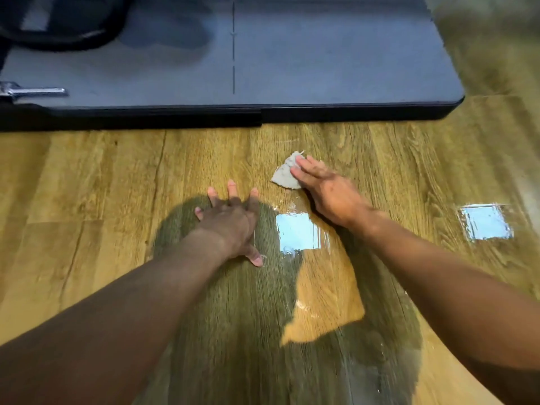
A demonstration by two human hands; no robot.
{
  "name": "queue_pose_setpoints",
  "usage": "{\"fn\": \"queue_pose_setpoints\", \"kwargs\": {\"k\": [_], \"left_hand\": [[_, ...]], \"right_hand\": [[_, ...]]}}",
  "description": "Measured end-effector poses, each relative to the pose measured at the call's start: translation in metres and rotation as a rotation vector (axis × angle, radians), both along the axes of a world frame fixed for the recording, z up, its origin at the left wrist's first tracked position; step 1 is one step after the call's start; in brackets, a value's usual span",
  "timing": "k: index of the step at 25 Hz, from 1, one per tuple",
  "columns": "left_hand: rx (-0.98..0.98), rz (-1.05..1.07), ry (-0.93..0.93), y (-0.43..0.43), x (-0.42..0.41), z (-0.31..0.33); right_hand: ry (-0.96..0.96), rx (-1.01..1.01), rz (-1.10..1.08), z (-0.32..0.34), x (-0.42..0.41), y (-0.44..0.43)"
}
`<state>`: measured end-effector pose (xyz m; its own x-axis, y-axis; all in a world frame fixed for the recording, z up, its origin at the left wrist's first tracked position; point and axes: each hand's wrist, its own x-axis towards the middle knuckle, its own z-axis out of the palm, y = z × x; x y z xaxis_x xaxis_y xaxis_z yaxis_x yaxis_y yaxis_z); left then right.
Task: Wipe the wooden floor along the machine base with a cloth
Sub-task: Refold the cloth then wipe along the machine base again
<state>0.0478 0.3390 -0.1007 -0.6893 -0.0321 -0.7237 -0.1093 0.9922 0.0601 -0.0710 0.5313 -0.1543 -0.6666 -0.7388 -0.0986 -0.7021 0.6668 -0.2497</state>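
Lying under right grip (pixel 327 191); cloth (pixel 285 176)

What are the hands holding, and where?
Nothing is gripped. The right hand presses flat on the cloth, covering its right side; the left hand rests on the floor.

- The one view comes from a camera worn on the person's head. It looks forward and steeply down onto the wooden floor (pixel 117 176).
- It sits close to the floor. The left hand (pixel 230 220) and right hand (pixel 327 191) reach in from the bottom corners to mid-frame.
- It faces the grey machine base (pixel 321 68) almost square on. The base's dark front edge runs roughly level across the upper frame.
- The lens is wide-angle, and the floor boards bend and blur toward the frame edges.
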Motion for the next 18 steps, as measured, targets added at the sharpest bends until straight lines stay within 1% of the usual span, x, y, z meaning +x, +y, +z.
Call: {"fn": "queue_pose_setpoints", "kwargs": {"k": [1, 3, 5, 6, 8, 9, 11, 12, 14, 15, 16, 18], "left_hand": [[0.001, 0.003, -0.008, 0.000, 0.000, 0.001], [-0.004, -0.007, -0.018, -0.001, 0.000, 0.001], [-0.016, -0.022, -0.017, -0.001, 0.000, 0.000], [-0.023, -0.026, -0.016, -0.002, 0.000, 0.000], [-0.028, -0.032, -0.006, -0.004, 0.001, 0.000], [-0.021, -0.031, 0.003, -0.007, 0.003, 0.000], [0.002, -0.027, 0.022, -0.013, 0.008, 0.000], [0.008, -0.026, 0.036, -0.016, 0.011, -0.001], [0.008, -0.023, 0.066, -0.021, 0.019, -0.003], [0.002, -0.019, 0.077, -0.023, 0.023, -0.004], [-0.005, -0.014, 0.077, -0.024, 0.027, -0.003], [-0.022, -0.003, 0.054, -0.027, 0.035, -0.001]], "right_hand": [[0.001, 0.041, -0.036, -0.001, -0.022, 0.000], [-0.021, 0.057, -0.202, -0.001, -0.053, -0.014], [-0.022, 0.040, -0.340, 0.001, -0.049, -0.030], [-0.019, 0.017, -0.362, 0.001, -0.034, -0.033], [0.023, -0.055, -0.301, -0.004, 0.012, -0.022], [0.067, -0.087, -0.230, -0.005, 0.042, -0.012], [0.089, -0.134, -0.088, -0.006, 0.106, 0.010], [0.102, -0.108, -0.018, -0.005, 0.127, 0.020], [0.098, 0.002, 0.132, 0.002, 0.130, 0.034], [0.073, 0.019, 0.174, 0.005, 0.118, 0.034], [0.030, 0.028, 0.165, 0.007, 0.103, 0.028], [-0.007, -0.007, 0.000, 0.008, 0.074, 0.010]]}}
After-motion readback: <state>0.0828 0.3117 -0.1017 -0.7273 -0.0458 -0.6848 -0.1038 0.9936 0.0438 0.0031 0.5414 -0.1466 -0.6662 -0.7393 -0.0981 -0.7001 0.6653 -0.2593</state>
